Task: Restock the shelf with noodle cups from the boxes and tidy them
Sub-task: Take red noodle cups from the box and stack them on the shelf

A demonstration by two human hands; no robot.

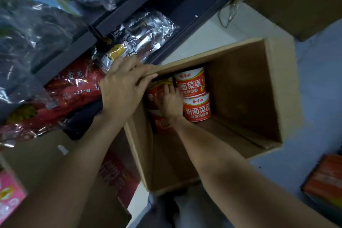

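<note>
Pale floor (207, 37) under everything, bluish toward the right. Open cardboard box (281, 87) set directly on it, just beside the dark shelf (185, 5). Second brown box (299, 2) at upper right, orange carton (325, 176) at the right edge. Crinkled foil packets (144, 31) stacked on the shelf boards.

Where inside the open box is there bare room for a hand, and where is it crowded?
Bare room: the box floor right of the two stacked cups, up to the right wall. Crowded: the left corner, where the right hand reaches among cups under the left hand.
</note>
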